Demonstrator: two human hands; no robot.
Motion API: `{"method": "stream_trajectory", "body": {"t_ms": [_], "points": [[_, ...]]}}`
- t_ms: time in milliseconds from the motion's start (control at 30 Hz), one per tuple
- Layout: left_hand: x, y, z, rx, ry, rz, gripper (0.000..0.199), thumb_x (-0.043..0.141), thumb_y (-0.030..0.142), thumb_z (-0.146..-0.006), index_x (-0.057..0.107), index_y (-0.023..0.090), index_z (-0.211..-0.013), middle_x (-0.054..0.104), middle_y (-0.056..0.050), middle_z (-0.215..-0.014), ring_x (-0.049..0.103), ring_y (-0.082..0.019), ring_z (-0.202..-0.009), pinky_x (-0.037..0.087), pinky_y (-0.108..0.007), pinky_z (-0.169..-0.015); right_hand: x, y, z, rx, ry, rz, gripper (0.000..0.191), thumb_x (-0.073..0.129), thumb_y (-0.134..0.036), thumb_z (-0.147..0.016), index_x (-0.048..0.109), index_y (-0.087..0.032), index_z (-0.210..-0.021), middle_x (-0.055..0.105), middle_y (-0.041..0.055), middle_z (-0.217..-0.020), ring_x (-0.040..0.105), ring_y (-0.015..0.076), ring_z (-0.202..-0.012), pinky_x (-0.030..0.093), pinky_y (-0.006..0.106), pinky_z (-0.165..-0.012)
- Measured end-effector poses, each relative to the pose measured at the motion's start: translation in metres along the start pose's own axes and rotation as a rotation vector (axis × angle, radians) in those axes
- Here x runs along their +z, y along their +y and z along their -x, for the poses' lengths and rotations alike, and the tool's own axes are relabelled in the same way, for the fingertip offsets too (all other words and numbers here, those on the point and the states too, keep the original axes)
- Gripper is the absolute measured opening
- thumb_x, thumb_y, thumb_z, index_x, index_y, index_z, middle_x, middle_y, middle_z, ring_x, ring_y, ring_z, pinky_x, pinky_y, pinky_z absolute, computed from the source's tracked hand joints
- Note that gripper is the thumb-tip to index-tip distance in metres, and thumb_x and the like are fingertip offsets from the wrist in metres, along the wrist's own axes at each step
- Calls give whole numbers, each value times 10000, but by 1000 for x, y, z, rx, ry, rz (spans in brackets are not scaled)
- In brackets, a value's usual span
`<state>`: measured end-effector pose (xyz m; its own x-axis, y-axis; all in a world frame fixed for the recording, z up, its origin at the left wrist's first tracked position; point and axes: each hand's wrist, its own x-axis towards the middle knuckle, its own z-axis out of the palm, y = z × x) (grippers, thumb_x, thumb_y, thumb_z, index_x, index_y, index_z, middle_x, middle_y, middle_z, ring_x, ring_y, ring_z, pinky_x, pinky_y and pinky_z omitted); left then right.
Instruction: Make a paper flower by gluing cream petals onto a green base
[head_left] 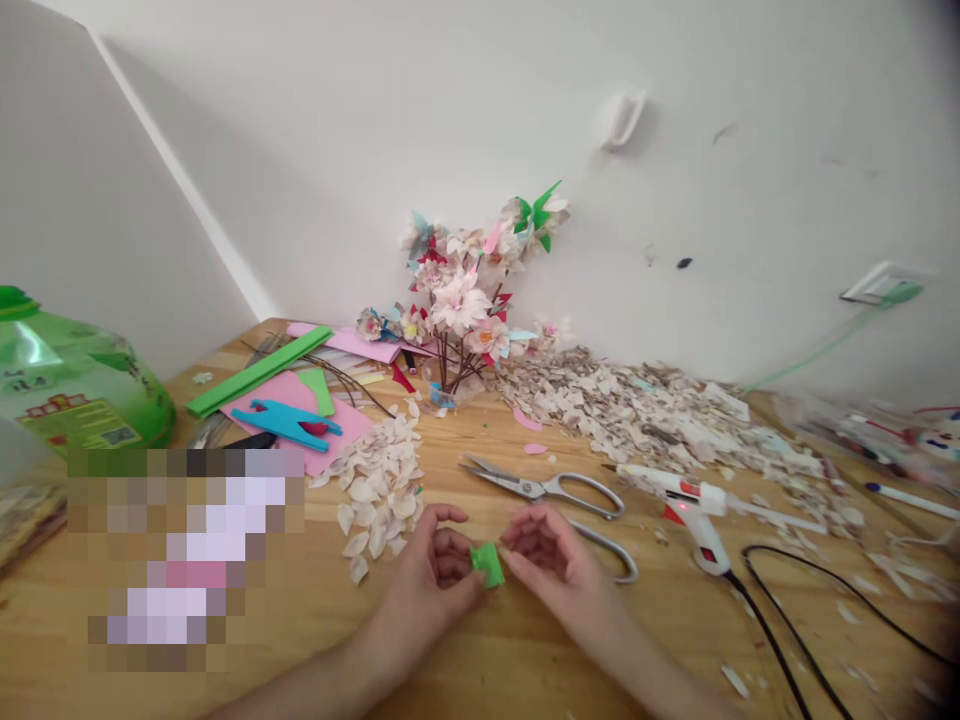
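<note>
One green piece (pixel 488 565) is located between two hands above the table (pixel 300 640); the left hand's (pixel 446 565) thumb and fingers are closed on it. The right hand's (pixel 551 560) fingers are curled beside it; their contact cannot be determined. Beyond are one pair of scissors (pixel 534 489) and one glue gun (pixel 694 505).

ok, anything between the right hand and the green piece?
Nothing visible. The right hand is right beside the green piece, which the left hand holds. The scissors lie beyond, partly behind the right hand, outside that gap.
</note>
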<state>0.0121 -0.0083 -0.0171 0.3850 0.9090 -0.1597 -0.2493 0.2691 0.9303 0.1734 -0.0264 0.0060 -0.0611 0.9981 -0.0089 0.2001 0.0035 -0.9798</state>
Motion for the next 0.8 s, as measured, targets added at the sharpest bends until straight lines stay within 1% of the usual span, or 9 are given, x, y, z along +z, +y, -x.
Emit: {"method": "stream_trajectory", "body": {"t_ms": [100, 267, 400, 500, 567, 633, 700, 733, 800], "points": [[3, -1, -1, 23, -22, -74, 441, 683, 233, -627, 372, 228, -940, 564, 37, -727, 555, -93, -581, 404, -231, -562, 4, 9, -2, 55, -57, -139, 302, 665, -331, -668, 456, -232, -861, 575, -2, -772, 574, 168, -733, 467, 306, -686], [2, 2, -3, 40, -13, -129, 394, 647, 195, -648, 377, 217, -934, 578, 27, -710, 567, -113, -635, 400, -243, -596, 8, 17, -8, 62, 14, -231, 346, 696, -298, -616, 445, -235, -845, 557, -38, -686, 564, 146, -665, 449, 285, -650], [4, 6, -3, 52, 18, -195, 375, 641, 196, -644, 388, 213, -921, 569, 35, -675, 566, -126, -633, 399, -247, -588, 8, 19, -5, 67, 16, -235, 340, 694, -283, -612, 444, -238, -839, 561, -39, -691, 568, 144, -658, 453, 279, -643], [6, 7, -3, 57, 33, -241, 370, 628, 195, -655, 387, 212, -935, 568, 38, -671, 567, -129, -630, 402, -249, -584, 2, 16, -2, 52, 10, -177, 303, 680, -274, -633, 451, -236, -826, 576, -30, -693, 573, 149, -664, 460, 281, -640], [5, 6, -4, 45, 30, -241, 375, 623, 198, -662, 380, 209, -947, 575, 36, -676, 562, -123, -624, 405, -249, -587, -9, 13, 1, 16, 39, -86, 233, 657, -272, -658, 475, -229, -797, 587, -15, -703, 578, 156, -684, 468, 285, -652], [3, 5, -5, 34, 39, -230, 380, 620, 200, -666, 375, 207, -957, 570, 40, -670, 554, -115, -615, 409, -246, -589, -29, 11, 5, -25, 99, 36, 165, 633, -285, -682, 505, -222, -764, 594, 0, -715, 580, 163, -698, 477, 292, -666], [1, 4, -6, 31, 55, -218, 393, 617, 192, -666, 373, 207, -974, 558, 46, -670, 548, -111, -615, 417, -248, -593, -56, 12, 11, -51, 187, 170, 143, 611, -312, -702, 530, -219, -775, 605, 12, -746, 584, 171, -709, 484, 306, -683], [0, 4, -7, 31, 59, -214, 400, 615, 186, -665, 372, 207, -982, 554, 46, -677, 548, -111, -621, 423, -250, -595, -73, 14, 16, -43, 228, 246, 147, 600, -327, -714, 533, -220, -791, 612, 21, -776, 588, 181, -741, 483, 320, -709], [-1, 2, -7, 32, 53, -211, 403, 606, 175, -669, 370, 208, -994, 551, 42, -694, 547, -110, -627, 430, -252, -597, -110, 23, 26, -49, 353, 379, 191, 595, -365, -700, 535, -220, -808, 619, 29, -782, 593, 199, -749, 483, 351, -728]]}}
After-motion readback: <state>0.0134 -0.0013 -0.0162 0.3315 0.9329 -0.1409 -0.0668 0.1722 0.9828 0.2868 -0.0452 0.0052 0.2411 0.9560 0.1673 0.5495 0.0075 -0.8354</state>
